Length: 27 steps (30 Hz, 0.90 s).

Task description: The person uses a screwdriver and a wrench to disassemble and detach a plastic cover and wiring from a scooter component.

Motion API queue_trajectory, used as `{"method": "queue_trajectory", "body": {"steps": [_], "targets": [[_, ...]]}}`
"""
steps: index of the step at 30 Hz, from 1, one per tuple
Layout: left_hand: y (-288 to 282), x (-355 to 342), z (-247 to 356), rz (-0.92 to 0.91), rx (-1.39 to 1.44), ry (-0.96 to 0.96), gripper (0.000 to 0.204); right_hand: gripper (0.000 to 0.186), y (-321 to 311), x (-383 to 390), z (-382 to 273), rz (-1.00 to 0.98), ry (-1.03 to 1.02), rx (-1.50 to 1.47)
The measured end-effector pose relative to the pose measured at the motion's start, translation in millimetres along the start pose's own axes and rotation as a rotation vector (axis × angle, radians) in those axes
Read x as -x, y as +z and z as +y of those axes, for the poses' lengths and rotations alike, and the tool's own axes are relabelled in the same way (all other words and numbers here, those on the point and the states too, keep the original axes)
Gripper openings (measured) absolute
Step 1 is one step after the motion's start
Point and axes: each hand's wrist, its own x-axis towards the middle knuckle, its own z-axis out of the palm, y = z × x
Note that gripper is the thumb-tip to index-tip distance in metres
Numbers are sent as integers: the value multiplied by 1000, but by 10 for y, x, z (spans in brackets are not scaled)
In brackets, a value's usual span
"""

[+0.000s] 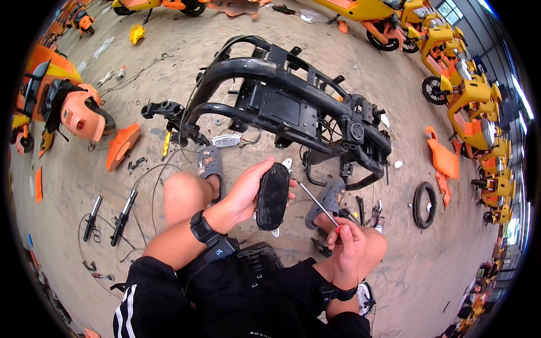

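My left hand grips a flat black oval panel and holds it upright between my knees. My right hand is closed on the red handle of a screwdriver. Its thin metal shaft slants up and left, and the tip meets the panel's upper right edge. A stripped black scooter frame lies on the concrete just ahead of my grey sandals.
Black shock absorbers, cables and small tools lie at the left. Orange body panels sit left and right. A loose tyre rests at the right. Yellow and orange scooters line the far right.
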Motion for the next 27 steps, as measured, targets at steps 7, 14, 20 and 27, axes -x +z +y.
{"method": "queue_trajectory", "body": {"steps": [7, 14, 20, 27], "targets": [[42, 33, -17, 38, -19, 3, 48, 26, 53, 14, -31, 48, 2, 59], [17, 37, -32, 45, -36, 11, 48, 24, 91, 22, -27, 43, 10, 93], [27, 49, -25, 63, -30, 9, 49, 23, 97, 18, -27, 27, -1, 126], [27, 51, -34, 75, -50, 19, 48, 22, 101, 20, -26, 7, -5, 132]]}}
